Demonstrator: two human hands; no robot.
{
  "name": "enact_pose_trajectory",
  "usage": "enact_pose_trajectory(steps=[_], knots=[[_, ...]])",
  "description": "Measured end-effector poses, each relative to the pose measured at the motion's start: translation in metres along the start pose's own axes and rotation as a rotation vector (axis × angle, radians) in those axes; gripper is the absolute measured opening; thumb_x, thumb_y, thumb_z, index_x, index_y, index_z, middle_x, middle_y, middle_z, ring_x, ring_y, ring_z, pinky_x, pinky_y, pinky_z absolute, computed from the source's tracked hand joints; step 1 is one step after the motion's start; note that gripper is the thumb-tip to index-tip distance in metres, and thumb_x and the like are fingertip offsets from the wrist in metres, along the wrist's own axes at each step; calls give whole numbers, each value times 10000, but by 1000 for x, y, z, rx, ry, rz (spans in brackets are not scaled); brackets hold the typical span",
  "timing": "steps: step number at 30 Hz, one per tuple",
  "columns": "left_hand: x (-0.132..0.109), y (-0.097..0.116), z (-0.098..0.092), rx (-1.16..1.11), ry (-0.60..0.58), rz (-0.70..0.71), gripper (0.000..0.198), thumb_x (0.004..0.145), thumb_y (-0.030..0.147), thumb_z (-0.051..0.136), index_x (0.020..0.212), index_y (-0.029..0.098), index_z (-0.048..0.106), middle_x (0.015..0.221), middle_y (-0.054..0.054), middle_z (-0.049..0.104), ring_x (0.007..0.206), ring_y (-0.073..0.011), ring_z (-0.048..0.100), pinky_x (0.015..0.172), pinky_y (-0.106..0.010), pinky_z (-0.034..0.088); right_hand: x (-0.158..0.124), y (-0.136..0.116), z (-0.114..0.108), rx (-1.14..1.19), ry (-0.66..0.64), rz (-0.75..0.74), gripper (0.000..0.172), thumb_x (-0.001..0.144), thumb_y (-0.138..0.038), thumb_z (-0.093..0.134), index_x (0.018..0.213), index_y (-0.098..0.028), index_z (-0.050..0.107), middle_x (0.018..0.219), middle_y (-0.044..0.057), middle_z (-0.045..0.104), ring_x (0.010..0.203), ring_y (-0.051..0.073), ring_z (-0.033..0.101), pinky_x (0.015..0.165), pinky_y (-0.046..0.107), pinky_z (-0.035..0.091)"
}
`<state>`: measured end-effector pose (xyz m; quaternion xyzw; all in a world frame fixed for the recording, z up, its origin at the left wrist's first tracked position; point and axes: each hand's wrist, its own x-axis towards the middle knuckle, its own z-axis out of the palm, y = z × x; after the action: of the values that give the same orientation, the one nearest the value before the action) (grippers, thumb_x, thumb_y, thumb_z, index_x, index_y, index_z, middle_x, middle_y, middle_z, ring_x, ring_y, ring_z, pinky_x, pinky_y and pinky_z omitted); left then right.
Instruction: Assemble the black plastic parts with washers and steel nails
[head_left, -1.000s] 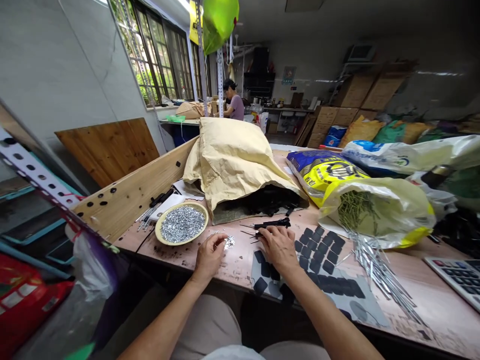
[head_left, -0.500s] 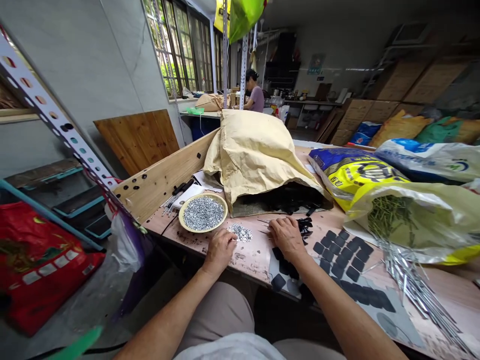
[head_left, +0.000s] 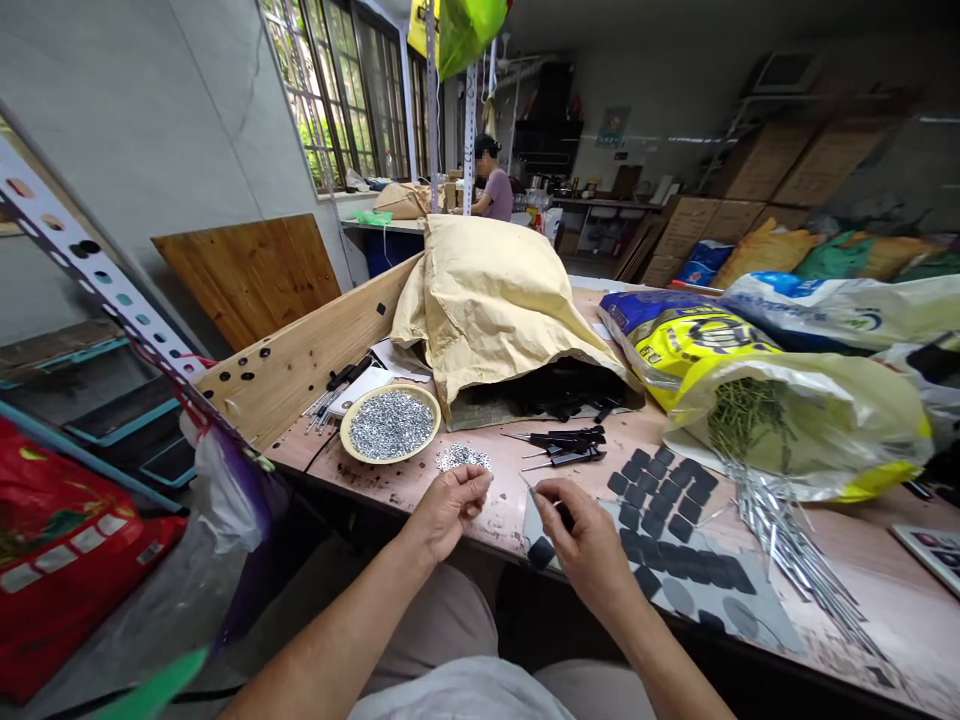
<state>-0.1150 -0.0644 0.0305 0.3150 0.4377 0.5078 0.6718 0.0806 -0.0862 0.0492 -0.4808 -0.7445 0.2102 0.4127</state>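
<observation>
My left hand hangs just above the table edge with its fingertips pinched together, next to a small scatter of silver washers. Whatever the fingers may hold is hidden. My right hand is raised over a grey sheet and grips a thin metal pin with a small black piece on it. Several black-handled pins lie beyond that hand. A straw-coloured plate of washers stands left of the scatter. Rows of black rubber pads cover the sheet.
A kraft paper sack sits at the table's back, with black parts at its mouth. A plastic bag of nails and a loose nail bundle lie right. A perforated wooden board forms the left edge. A person sits far back.
My right hand has lifted off the black pieces and now holds a pin up. My left hand has risen slightly from the table. The view has swung a little.
</observation>
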Motion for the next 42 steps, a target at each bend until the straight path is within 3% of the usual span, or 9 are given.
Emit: enact_pose_trajectory(steps=[4, 13, 17, 21, 26, 29, 35, 39, 42], knots=[[-12, -1, 21, -289, -120, -189, 307, 574, 201, 885, 737, 122, 637, 628, 15, 560, 550, -45, 487, 474, -128, 323, -14, -16, 4, 36, -8, -34, 147, 951, -295, 473, 968, -250, 612, 878, 38, 674, 800, 192, 642, 725, 291, 492], [-15, -7, 31, -415, -190, -234, 270, 606, 144, 869, 726, 124, 627, 631, 1, 572, 572, -47, 500, 484, -109, 352, -22, -11, 3, -29, 44, -56, 148, 967, -265, 453, 988, -255, 599, 884, 42, 668, 802, 194, 647, 744, 299, 492], [-15, -7, 33, -315, -172, -198, 289, 592, 194, 881, 718, 122, 631, 627, 7, 561, 574, -51, 489, 486, -124, 329, -25, -8, 4, -80, 38, -62, 155, 972, -264, 440, 972, -253, 594, 875, 44, 661, 788, 194, 641, 744, 297, 484], [-16, -4, 36, -117, -112, -68, 294, 579, 253, 879, 723, 128, 656, 625, 28, 552, 544, -48, 444, 499, -160, 320, -27, -10, 1, -79, 26, -12, 176, 969, -294, 439, 926, -248, 603, 852, 42, 658, 784, 194, 637, 711, 281, 463], [-16, -3, 37, -14, -153, -18, 249, 611, 262, 849, 729, 134, 672, 597, 39, 552, 528, -49, 428, 523, -182, 316, -27, -14, -7, 190, -164, 289, 284, 966, -420, 431, 828, -221, 579, 623, -25, 559, 509, 124, 521, 509, 229, 390], [-16, -4, 36, -6, -193, -32, 236, 623, 253, 842, 742, 133, 677, 588, 36, 562, 523, -50, 436, 526, -184, 318, -28, -14, -9, 346, -224, 409, 334, 962, -466, 422, 791, -209, 549, 587, -47, 516, 447, 95, 467, 462, 213, 349], [-14, -6, 38, 3, -183, -70, 244, 645, 288, 835, 701, 138, 651, 595, 13, 590, 555, -69, 492, 529, -186, 331, -31, -10, -7, 307, -187, 406, 326, 948, -464, 454, 792, -200, 563, 590, -46, 507, 471, 93, 453, 477, 212, 339], [-13, -8, 41, 68, -113, -9, 233, 593, 224, 853, 717, 141, 674, 609, 31, 594, 524, -52, 446, 525, -184, 336, -32, -7, -7, 350, -205, 427, 318, 946, -459, 458, 800, -198, 568, 579, -52, 501, 457, 91, 450, 473, 213, 333], [-15, -9, 41, 110, -100, 43, 220, 587, 197, 851, 725, 138, 689, 667, 11, 639, 584, -66, 497, 571, -183, 374, -33, -5, -7, 385, -210, 441, 320, 944, -460, 460, 793, -198, 564, 573, -56, 492, 450, 88, 450, 471, 211, 331]])
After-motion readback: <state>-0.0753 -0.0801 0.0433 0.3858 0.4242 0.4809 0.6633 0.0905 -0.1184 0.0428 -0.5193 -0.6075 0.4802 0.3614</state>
